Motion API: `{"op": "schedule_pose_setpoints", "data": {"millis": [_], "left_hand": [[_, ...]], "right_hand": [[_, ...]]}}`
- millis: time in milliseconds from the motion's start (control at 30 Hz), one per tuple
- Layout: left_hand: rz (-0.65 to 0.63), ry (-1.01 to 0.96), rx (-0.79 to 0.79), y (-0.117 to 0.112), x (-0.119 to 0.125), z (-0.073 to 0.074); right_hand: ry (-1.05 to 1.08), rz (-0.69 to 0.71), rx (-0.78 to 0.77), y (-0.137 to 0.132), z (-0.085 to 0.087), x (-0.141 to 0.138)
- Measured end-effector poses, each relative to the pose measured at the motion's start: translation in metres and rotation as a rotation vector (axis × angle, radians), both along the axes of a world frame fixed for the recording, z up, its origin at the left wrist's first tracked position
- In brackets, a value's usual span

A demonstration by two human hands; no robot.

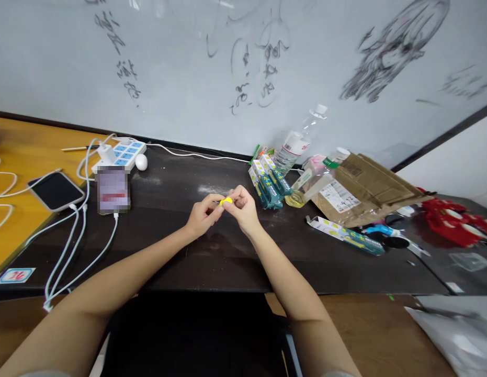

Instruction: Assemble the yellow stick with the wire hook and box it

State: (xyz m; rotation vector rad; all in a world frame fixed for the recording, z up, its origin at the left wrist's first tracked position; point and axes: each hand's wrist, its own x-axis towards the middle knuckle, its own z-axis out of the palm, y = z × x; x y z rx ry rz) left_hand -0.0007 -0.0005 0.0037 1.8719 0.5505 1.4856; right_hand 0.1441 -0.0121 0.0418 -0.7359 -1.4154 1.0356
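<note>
Over the dark tabletop (168,246), my left hand (203,215) and my right hand (244,208) meet with fingertips almost touching. Between them is a small bright yellow piece (226,200), too small to name more exactly. A thin dark stick-like part shows at its left, by the left fingers. My right thumb and fingers pinch the yellow piece. The left hand is closed in a pinch at the thin part's end; its grip is partly hidden. Just beyond the right hand lie two slim teal and white boxes (267,183) side by side.
At right stand a water bottle (292,149) and a bottle with yellow liquid (319,175), before a cardboard parcel (369,183). Another slim box (345,235) lies nearby. Left are a power strip (127,155), a phone (57,189), a blurred-screen device (112,189) and white cables (72,246). A whiteboard (180,68) stands behind.
</note>
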Motion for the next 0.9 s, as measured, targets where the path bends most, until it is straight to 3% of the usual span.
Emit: {"op": "schedule_pose_setpoints", "data": {"millis": [200,467,900], "left_hand": [[0.001,-0.019,-0.012,0.002,-0.0011,0.0003],[0.004,0.009,0.0,-0.0011,-0.0008,0.0014],[0.004,0.01,0.011,-0.0005,-0.0007,0.0006]], "right_hand": [[-0.017,0.116,-0.021,0.0002,-0.0015,0.0085],[0.029,0.053,-0.031,0.0015,0.0001,0.003],[0.021,0.085,-0.041,0.0023,-0.0015,0.0053]]}}
